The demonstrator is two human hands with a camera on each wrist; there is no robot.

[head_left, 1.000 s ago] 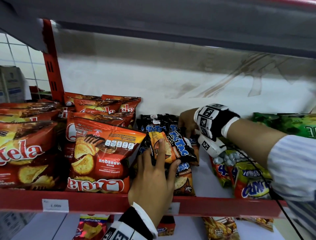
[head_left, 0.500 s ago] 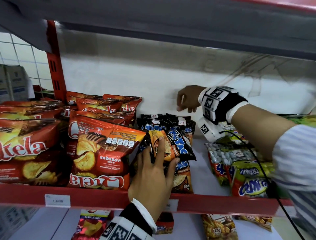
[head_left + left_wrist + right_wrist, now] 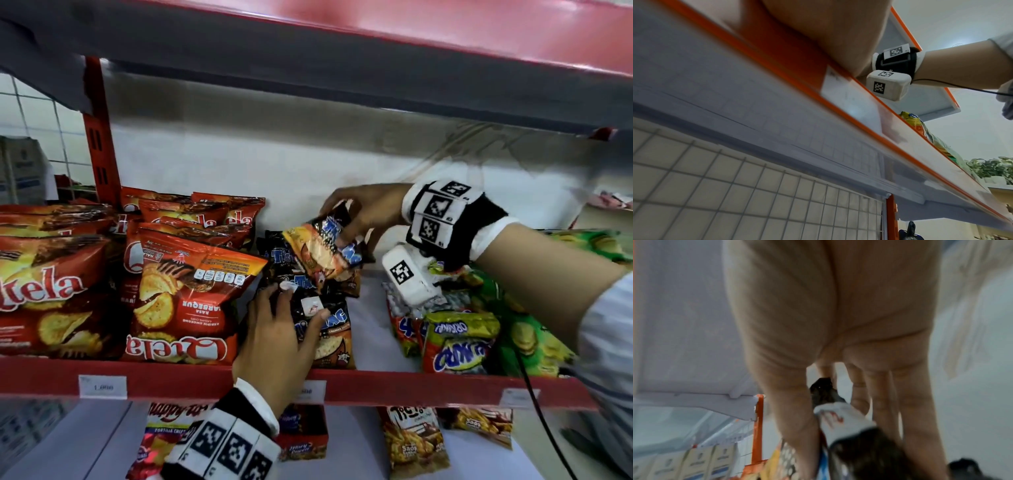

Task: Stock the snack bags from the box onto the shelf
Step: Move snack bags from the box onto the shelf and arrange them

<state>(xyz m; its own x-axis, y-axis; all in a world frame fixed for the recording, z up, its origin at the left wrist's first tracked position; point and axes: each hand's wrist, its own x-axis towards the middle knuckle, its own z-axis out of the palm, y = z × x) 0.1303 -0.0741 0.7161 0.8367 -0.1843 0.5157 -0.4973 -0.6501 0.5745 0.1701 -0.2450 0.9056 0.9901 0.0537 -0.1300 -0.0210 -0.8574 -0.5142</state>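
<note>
The right hand [image 3: 368, 209] is pinching a tilted snack bag [image 3: 320, 248] above the shelf [image 3: 394, 380], while the left hand's [image 3: 274, 342] straight fingers are pressing the black bags [image 3: 329, 329].

Right wrist band [image 3: 445, 219]: black strap, white blocks with black square-code markers. White camera box [image 3: 409, 275] at 6 o'clock of band, same marker, thin black cable [image 3: 541, 404] trailing. Left wrist band [image 3: 226, 448]: matching markers, white cuff. Right sleeve [image 3: 609, 346]: pale, fine stripes.
</note>
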